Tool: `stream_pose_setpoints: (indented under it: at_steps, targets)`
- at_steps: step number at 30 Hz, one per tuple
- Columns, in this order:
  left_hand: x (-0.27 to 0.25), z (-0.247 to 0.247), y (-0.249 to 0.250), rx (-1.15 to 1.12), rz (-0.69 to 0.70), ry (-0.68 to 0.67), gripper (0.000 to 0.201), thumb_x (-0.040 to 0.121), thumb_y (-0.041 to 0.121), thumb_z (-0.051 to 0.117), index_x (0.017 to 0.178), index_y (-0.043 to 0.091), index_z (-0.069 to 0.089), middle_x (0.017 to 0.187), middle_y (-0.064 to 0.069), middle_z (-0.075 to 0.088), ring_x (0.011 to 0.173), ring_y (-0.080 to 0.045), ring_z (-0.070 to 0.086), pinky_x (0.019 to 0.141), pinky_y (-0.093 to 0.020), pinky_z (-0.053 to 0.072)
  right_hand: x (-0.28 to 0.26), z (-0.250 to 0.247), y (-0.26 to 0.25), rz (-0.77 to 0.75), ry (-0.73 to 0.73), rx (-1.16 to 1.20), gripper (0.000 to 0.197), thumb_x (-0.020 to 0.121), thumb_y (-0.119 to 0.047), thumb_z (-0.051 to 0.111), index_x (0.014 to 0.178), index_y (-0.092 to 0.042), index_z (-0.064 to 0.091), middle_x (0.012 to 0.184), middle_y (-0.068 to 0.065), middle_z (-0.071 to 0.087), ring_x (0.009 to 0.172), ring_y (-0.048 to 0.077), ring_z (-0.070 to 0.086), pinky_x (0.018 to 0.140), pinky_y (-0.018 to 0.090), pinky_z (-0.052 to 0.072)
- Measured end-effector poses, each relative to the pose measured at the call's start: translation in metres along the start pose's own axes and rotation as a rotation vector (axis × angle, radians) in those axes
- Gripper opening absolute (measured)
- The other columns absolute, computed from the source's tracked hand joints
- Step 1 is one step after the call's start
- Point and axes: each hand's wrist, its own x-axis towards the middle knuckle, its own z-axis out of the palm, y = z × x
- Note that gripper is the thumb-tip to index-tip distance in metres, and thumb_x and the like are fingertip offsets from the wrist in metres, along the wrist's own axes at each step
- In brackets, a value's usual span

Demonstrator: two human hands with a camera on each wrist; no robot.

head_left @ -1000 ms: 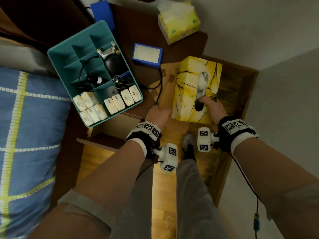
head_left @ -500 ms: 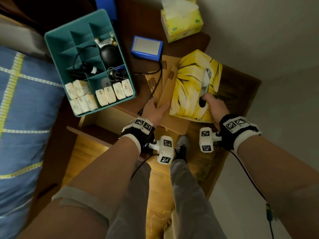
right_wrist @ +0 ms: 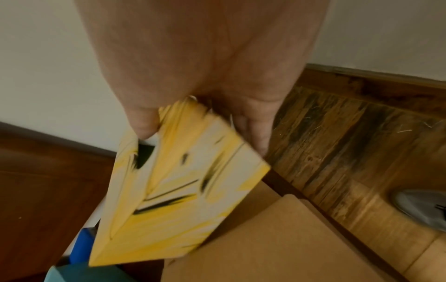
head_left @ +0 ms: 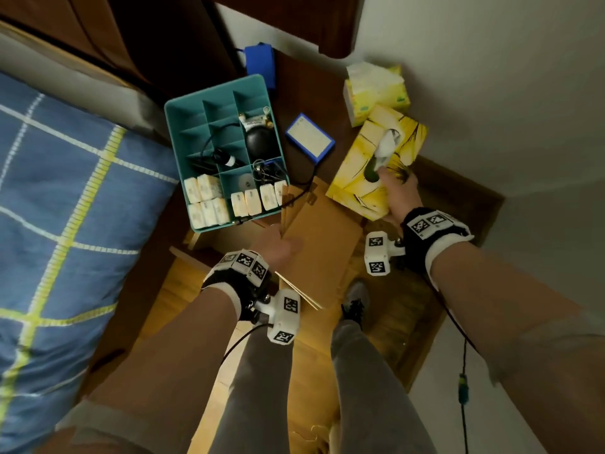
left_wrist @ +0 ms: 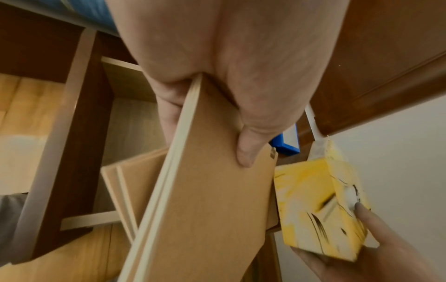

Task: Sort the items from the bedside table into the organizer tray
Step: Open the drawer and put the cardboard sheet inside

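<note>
Bedside table [head_left: 330, 83]: dark wood. Teal organizer tray [head_left: 173, 126] sits at its left edge, compartments holding white packets, a cable, keys and a black round item. Yellow tissue box [head_left: 366, 178] is tilted above the table's right edge, clamped in the right hand [head_left: 397, 194], thumb at its slot. Left hand [head_left: 278, 249] pinches flat brown cardboard sheets [head_left: 322, 244] at the front edge. A blue-rimmed box [head_left: 309, 139] lies beside the tray.

One teal organizer tray [head_left: 178, 132]. Two yellow tissue boxes [head_left: 361, 178] [head_left: 397, 99]. Nine white wrapped packets [head_left: 206, 198] in the tray's near compartments. Two blue boxes [head_left: 309, 140] [head_left: 260, 65]. One stack of brown cardboard sheets [head_left: 322, 253]. Two hands [head_left: 278, 249] [head_left: 397, 194].
</note>
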Motion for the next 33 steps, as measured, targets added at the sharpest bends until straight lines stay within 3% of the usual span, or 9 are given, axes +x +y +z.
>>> stream_pose_setpoints:
  at_steps: [4,6,10,12,15,19,26,29,33]
  targets:
    - [0.001,0.003,-0.005,0.002,-0.005,-0.021,0.044,0.094,0.027,0.064,0.131,0.007,0.053,0.125,-0.012,0.062,0.110,-0.031,0.062,0.095,-0.038,0.050,-0.007,0.004,0.012,-0.051,-0.119,0.161,0.082,0.089,-0.026,0.069,0.155,-0.034,0.020,0.143,0.003,0.050,0.119,0.024,0.059,0.083,0.040,0.058]
    - [0.002,0.005,-0.007,-0.012,0.003,-0.022,0.046,0.094,0.026,0.064,0.133,0.006,0.052,0.127,-0.013,0.061,0.113,-0.031,0.061,0.091,-0.034,0.049,-0.014,0.006,0.020,-0.052,-0.134,0.135,0.078,0.090,-0.028,0.069,0.153,-0.036,0.024,0.141,-0.001,0.052,0.120,0.021,0.057,0.076,0.033,0.055]
    - [0.002,0.003,-0.015,0.020,0.037,-0.055,0.045,0.094,0.029,0.063,0.132,0.006,0.054,0.125,-0.011,0.062,0.104,-0.026,0.062,0.084,-0.032,0.050,-0.041,0.011,0.050,0.079,-0.093,-0.149,0.098,0.076,-0.063,0.071,0.154,-0.033,0.021,0.153,0.002,0.038,0.133,0.030,0.044,0.099,0.052,0.046]
    - [-0.003,0.002,-0.019,0.029,0.047,-0.071,0.041,0.095,0.026,0.062,0.129,0.006,0.055,0.119,-0.010,0.063,0.094,-0.022,0.059,0.074,-0.027,0.047,-0.058,0.016,0.074,0.218,-0.108,-0.207,0.101,0.074,-0.069,0.068,0.154,-0.034,0.017,0.155,0.005,0.035,0.132,0.035,0.045,0.100,0.059,0.045]
    - [-0.011,0.000,-0.024,0.057,0.044,-0.105,0.047,0.094,0.029,0.061,0.134,0.008,0.049,0.126,-0.010,0.060,0.098,-0.023,0.057,0.080,-0.029,0.045,-0.075,0.025,0.106,0.291,-0.170,-0.030,0.081,0.086,-0.051,0.068,0.152,-0.034,0.025,0.152,0.006,0.038,0.130,0.039,0.046,0.099,0.061,0.045]
    - [-0.015,-0.012,-0.030,0.072,0.030,-0.168,0.048,0.095,0.028,0.061,0.137,0.008,0.047,0.131,-0.012,0.059,0.113,-0.030,0.059,0.091,-0.033,0.047,-0.085,0.034,0.119,0.287,-0.105,-0.020,0.087,0.070,-0.038,0.086,0.139,-0.013,0.040,0.134,0.012,0.055,0.113,0.035,0.059,0.093,0.058,0.052]
    - [-0.033,-0.002,-0.051,0.136,-0.004,-0.284,0.040,0.097,0.025,0.059,0.133,0.008,0.051,0.127,-0.011,0.062,0.115,-0.033,0.060,0.101,-0.039,0.047,-0.110,0.015,0.142,0.250,-0.228,0.003,0.060,0.084,-0.013,0.076,0.136,-0.005,0.048,0.131,0.014,0.059,0.110,0.030,0.059,0.093,0.050,0.052]
    - [-0.041,0.012,-0.069,0.084,-0.043,-0.310,0.045,0.094,0.023,0.065,0.134,0.011,0.049,0.125,-0.011,0.062,0.114,-0.032,0.060,0.103,-0.049,0.047,-0.119,0.001,0.159,0.221,-0.262,0.030,0.073,0.081,-0.004,0.077,0.143,-0.012,0.041,0.134,0.011,0.056,0.113,0.029,0.057,0.086,0.047,0.053]
    - [-0.049,0.032,-0.085,0.021,0.078,-0.244,0.067,0.087,0.018,0.071,0.142,0.019,0.033,0.132,-0.003,0.055,0.117,-0.024,0.055,0.104,-0.046,0.045,-0.129,-0.011,0.169,0.125,-0.275,0.116,0.085,0.076,0.000,0.080,0.144,-0.029,0.038,0.134,0.007,0.055,0.122,0.033,0.055,0.091,0.064,0.050]
